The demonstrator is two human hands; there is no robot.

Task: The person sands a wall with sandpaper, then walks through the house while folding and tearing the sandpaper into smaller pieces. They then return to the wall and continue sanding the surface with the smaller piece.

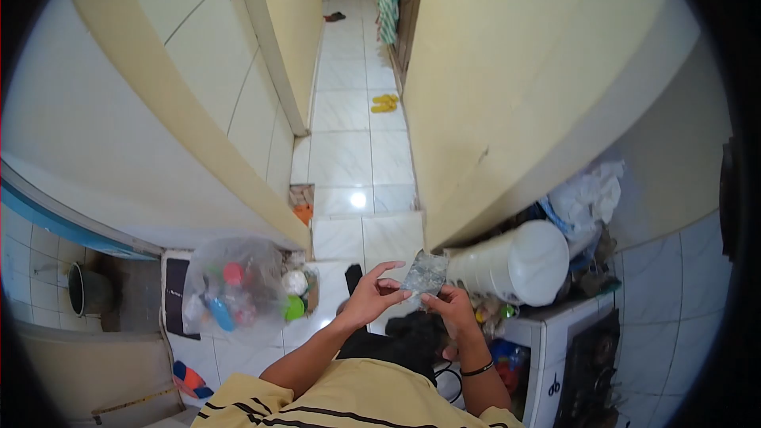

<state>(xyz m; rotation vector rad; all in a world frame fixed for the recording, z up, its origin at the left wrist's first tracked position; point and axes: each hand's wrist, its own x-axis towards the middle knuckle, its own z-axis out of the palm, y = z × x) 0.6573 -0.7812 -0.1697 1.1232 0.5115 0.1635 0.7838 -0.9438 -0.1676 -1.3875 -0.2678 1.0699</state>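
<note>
A small, crinkled grey plastic packet (426,271) with a silvery sheen is held up in front of my body. My right hand (455,309) pinches its lower edge between thumb and fingers, and a dark band circles that wrist. From the other side, my left hand (371,298) meets the packet's lower left corner with thumb and fingertips, its index finger raised along the edge. A small whitish bit shows where the fingertips of both hands come close together.
A clear bag of colourful plastic items (235,285) stands to the left, near a doorway with a dark bucket (91,289). At right, a white bucket (523,263) lies tilted beside a stove (590,364). Yellow slippers (384,103) sit on the tiled corridor floor (341,150) beyond a step.
</note>
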